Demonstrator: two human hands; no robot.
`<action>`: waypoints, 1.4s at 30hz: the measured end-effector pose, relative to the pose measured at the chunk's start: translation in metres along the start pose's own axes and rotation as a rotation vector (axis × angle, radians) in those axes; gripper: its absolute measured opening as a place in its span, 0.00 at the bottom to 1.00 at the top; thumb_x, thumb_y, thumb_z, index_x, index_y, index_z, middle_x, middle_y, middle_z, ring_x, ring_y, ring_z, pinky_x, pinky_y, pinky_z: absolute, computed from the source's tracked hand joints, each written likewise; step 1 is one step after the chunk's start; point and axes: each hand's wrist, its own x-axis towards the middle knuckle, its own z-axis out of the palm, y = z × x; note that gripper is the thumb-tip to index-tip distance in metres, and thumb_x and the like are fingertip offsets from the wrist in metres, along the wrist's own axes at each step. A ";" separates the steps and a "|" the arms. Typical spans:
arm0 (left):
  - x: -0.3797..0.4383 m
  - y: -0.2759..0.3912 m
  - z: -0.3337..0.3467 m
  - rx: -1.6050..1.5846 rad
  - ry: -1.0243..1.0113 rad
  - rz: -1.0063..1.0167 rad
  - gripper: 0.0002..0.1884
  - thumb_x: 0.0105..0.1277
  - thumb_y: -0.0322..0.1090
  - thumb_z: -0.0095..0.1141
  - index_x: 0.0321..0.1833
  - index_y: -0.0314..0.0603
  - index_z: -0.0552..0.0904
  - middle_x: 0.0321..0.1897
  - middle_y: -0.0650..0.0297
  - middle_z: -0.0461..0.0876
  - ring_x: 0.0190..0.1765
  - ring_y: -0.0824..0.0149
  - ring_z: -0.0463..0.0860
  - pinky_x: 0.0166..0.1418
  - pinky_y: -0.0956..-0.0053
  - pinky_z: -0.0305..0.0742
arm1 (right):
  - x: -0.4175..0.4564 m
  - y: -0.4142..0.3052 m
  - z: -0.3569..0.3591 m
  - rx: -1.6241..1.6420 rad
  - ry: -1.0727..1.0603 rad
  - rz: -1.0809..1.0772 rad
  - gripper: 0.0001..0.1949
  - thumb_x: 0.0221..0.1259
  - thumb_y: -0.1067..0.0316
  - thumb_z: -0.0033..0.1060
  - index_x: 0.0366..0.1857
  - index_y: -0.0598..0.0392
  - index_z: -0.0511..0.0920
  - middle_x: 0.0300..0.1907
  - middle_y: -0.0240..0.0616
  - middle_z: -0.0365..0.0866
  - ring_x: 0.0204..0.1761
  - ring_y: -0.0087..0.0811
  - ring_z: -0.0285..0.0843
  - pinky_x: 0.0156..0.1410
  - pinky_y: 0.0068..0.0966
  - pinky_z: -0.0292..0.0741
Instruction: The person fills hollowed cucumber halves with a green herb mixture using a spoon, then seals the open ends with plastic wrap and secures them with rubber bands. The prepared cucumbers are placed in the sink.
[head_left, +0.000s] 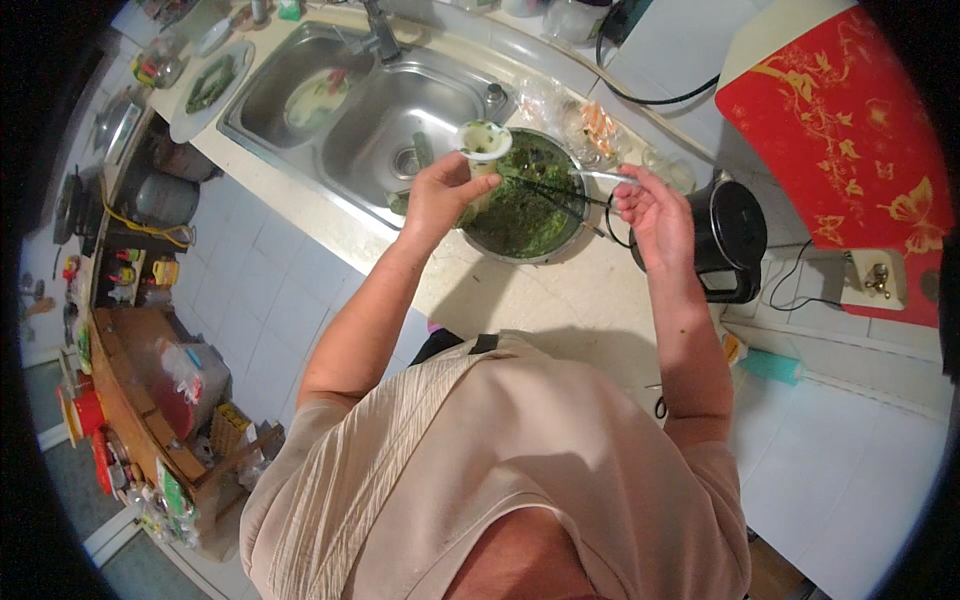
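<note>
My left hand (442, 196) grips a white, round-rimmed funnel (466, 153) with wet green bits on its inside. Its lower part is partly hidden by my fingers. Under it stands a round metal bowl (480, 251) filled with a dark green chopped mixture (532, 217). My right hand (654, 210) holds a thin metal utensil, probably a spoon (604, 177), by its handle, pointing left over the bowl's edge. Dark chopsticks (559, 202) slant across the mixture and stick out past the right rim.
Left of the bowl is a double-basin steel sink (330, 161) with a tap (382, 34); a dish (319, 99) sits in the far basin. A plate (184, 127) holds a green coil (212, 84). A black electric kettle (731, 232) and plastic bags (536, 101) flank the bowl.
</note>
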 end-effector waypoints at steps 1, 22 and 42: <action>-0.001 0.003 0.004 0.031 -0.003 0.001 0.13 0.58 0.28 0.68 0.45 0.34 0.82 0.34 0.71 0.81 0.38 0.78 0.76 0.44 0.81 0.72 | 0.000 -0.009 0.005 -0.009 -0.011 -0.017 0.16 0.65 0.61 0.54 0.45 0.65 0.78 0.31 0.43 0.82 0.29 0.27 0.79 0.34 0.19 0.74; 0.015 -0.042 0.023 0.155 0.007 0.134 0.23 0.53 0.34 0.73 0.51 0.32 0.81 0.32 0.66 0.83 0.34 0.77 0.76 0.42 0.79 0.73 | -0.013 -0.046 0.036 -0.097 -0.008 -0.167 0.16 0.68 0.62 0.52 0.45 0.66 0.78 0.29 0.43 0.81 0.27 0.27 0.79 0.34 0.19 0.74; 0.004 0.012 0.028 0.307 -0.055 0.024 0.18 0.57 0.28 0.69 0.50 0.30 0.80 0.38 0.63 0.85 0.41 0.76 0.80 0.46 0.79 0.75 | -0.035 -0.035 0.055 -0.994 -0.338 -1.039 0.10 0.62 0.75 0.57 0.45 0.59 0.81 0.31 0.41 0.84 0.31 0.28 0.84 0.38 0.24 0.79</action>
